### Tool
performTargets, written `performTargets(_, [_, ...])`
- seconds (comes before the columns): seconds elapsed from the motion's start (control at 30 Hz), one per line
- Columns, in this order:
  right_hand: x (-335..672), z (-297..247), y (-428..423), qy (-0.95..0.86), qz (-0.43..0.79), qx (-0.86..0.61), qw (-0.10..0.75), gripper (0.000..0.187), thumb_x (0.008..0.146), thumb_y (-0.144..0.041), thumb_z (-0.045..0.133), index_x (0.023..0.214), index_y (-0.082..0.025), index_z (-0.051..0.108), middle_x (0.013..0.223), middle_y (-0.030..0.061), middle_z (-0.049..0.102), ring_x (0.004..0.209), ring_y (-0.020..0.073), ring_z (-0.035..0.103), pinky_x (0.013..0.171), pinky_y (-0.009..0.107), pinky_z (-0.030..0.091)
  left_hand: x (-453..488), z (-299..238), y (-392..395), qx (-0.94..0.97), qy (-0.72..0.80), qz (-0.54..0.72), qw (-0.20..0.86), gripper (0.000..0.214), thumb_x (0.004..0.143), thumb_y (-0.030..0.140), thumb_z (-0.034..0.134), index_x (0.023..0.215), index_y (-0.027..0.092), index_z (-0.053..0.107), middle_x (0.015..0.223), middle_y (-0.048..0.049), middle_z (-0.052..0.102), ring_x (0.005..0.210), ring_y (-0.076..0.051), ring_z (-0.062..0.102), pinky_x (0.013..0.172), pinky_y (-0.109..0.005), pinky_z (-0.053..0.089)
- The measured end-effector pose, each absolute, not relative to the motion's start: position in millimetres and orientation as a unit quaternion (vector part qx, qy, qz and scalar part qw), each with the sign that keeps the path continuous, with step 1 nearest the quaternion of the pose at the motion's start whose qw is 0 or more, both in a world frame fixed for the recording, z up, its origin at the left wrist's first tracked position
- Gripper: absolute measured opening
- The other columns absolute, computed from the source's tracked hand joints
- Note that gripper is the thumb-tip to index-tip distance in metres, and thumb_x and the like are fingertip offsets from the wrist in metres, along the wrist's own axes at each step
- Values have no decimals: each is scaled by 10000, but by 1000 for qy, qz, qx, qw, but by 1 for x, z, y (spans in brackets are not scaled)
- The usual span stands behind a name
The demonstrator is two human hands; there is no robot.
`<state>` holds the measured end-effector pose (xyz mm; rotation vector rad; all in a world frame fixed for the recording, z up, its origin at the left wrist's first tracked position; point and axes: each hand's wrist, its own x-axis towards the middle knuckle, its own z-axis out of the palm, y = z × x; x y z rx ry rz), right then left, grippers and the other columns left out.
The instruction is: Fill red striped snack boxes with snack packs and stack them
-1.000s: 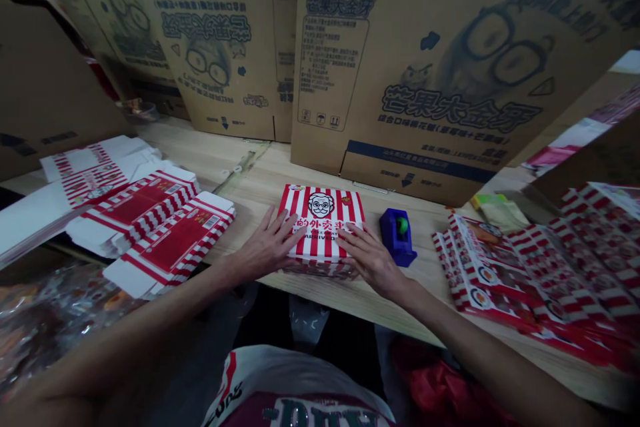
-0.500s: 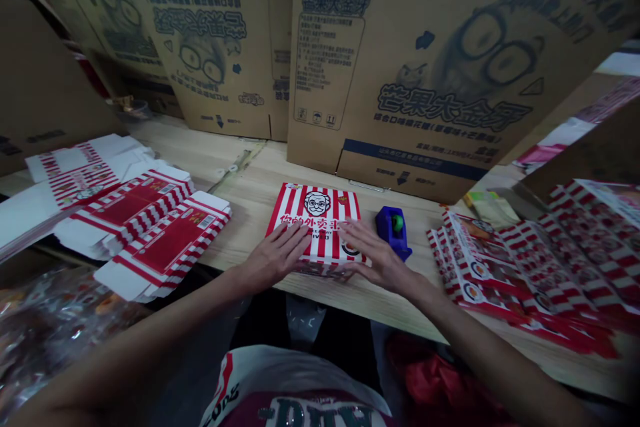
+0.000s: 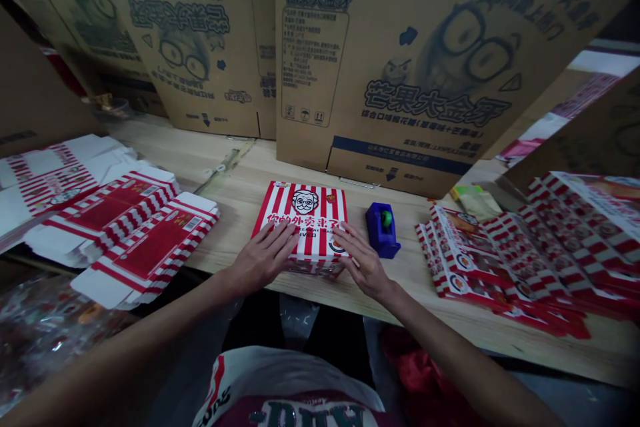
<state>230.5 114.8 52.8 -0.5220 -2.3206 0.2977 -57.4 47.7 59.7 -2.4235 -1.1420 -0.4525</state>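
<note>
Head view: striped box (image 3: 306, 217) touched from both sides

Flat cartons (image 3: 143, 250) are stacked left of the grip, apparently for easy reach. On the box's top, near its left edge, the left hand (image 3: 265, 255) is laid with fingers extended; the right hand (image 3: 364, 259) is spread along the opposite edge. Nothing is clasped; the box, between both hands on the table (image 3: 233, 230), is probably being steadied. Just right, a tape dispenser (image 3: 383, 235) is placed, seemingly handy; striped packs (image 3: 470, 257) are gathered farther right.

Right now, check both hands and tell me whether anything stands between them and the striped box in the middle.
Nothing visible does. The left hand lies on the near left of the striped box, the right hand at its right. The blue tape dispenser stands right of the box, not in between.
</note>
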Motion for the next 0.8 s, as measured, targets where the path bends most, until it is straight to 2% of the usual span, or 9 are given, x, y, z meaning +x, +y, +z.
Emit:
performTargets(0.17, [235,52,117,-925,8,-150,348,614,904,-342,596,1457,-215,362,1370,145,551,1380,308,369,1109,590,329,-59,53,47,-872,-396,-184,221,477,920,266,547,1356,92,466,1404,-195,504,1385,-319,360,1124,-507,348])
performTargets(0.3, [235,52,114,-925,-23,-141,353,657,884,-346,630,1458,-185,355,1312,164,596,1331,303,444,1114,579,319,-58,53,43,-870,-404,-181,218,492,919,277,553,1360,82,456,1406,-205,498,1378,-330,367,1130,-520,338])
performTargets(0.4, [231,51,109,-919,-2,-147,365,656,866,-363,652,1443,-194,389,1296,155,610,1322,303,455,1106,566,339,-57,54,43,-872,-398,-188,214,510,918,289,557,1374,92,440,1397,-196,512,1373,-321,379,1133,-510,339])
performTargets(0.6, [218,54,103,-869,123,-204,435,466,887,-172,601,1339,-265,533,1256,110,646,1291,279,499,1086,564,370,-56,53,45,-864,-402,-210,220,522,918,279,555,1387,92,423,1380,-193,530,1364,-310,398,1126,-500,349])
performTargets(0.8, [216,57,105,-872,121,-187,435,449,887,-139,588,1317,-262,555,1202,101,679,1239,268,553,1072,554,402,-52,54,44,-857,-411,-212,227,520,909,272,568,1382,102,435,1377,-201,530,1373,-320,380,1114,-507,361])
